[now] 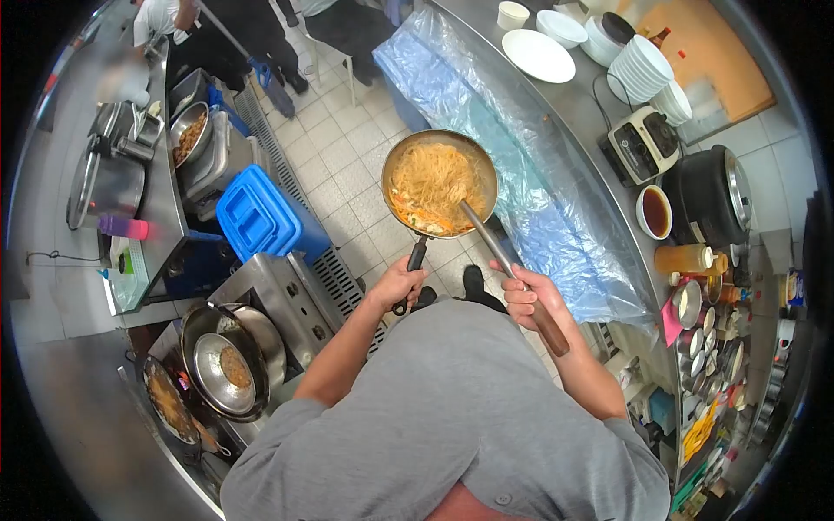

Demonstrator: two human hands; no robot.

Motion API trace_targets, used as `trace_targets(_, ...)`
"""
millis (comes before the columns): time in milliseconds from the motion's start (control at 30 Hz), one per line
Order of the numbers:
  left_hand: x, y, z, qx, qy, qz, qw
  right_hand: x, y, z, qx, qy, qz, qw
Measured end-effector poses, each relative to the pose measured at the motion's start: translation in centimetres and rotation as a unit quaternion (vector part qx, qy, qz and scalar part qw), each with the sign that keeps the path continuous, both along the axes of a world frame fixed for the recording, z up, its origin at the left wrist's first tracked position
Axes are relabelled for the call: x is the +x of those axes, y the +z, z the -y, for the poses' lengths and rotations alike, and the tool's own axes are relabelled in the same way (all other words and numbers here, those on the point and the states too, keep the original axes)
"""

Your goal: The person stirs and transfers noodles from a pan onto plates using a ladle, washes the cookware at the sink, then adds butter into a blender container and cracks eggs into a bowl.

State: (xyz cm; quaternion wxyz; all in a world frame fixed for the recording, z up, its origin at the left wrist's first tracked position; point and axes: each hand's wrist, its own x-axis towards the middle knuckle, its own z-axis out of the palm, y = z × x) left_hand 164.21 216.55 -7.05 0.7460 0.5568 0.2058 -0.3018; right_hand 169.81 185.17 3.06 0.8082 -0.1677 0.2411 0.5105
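My left hand (401, 282) is wrapped round the black handle of a frying pan (390, 179), which hangs over the tiled floor in front of me. Thin fried noodles (434, 176) fill the pan, with orange shreds and pale bits along the near edge. In my right hand (527, 297) is a long metal ladle or spatula (488, 234) with a brown wooden grip. Its far end reaches into the noodles, so its head is hidden and I cannot tell which tool it is.
On the left, a stove carries a wok (193, 356) and a pan of oil (165, 399); a blue lidded bin (261, 213) stands beyond. To the right, a counter holds stacked plates (638, 69), a blender base (641, 143) and a sauce bowl (653, 213). People stand at the back.
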Motion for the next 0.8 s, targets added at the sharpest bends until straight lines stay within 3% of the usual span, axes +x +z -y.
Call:
trace_targets(200,5.2,1.3,0.4,0.011,-0.029,0.015,0.999,3.7,5.0,1.5,0.005,-0.025,0.038,0.999)
trace_targets(300,8.8,2.4,0.9,-0.044,0.013,0.006,0.999,6.7,6.8,2.0,-0.024,-0.026,0.036,0.999)
trace_targets(600,27.6,8.9,4.3,-0.037,0.006,0.068,0.997,21.8,12.0,5.8,-0.037,-0.070,0.082,0.993)
trace_targets(733,36.4,9.6,5.7,-0.033,0.018,0.101,0.994,29.0,15.6,8.2,-0.065,-0.087,0.180,0.978)
trace_targets(800,39.8,9.7,5.9,-0.020,0.030,0.113,0.993,31.7,17.9,8.7,-0.067,-0.111,0.174,0.976)
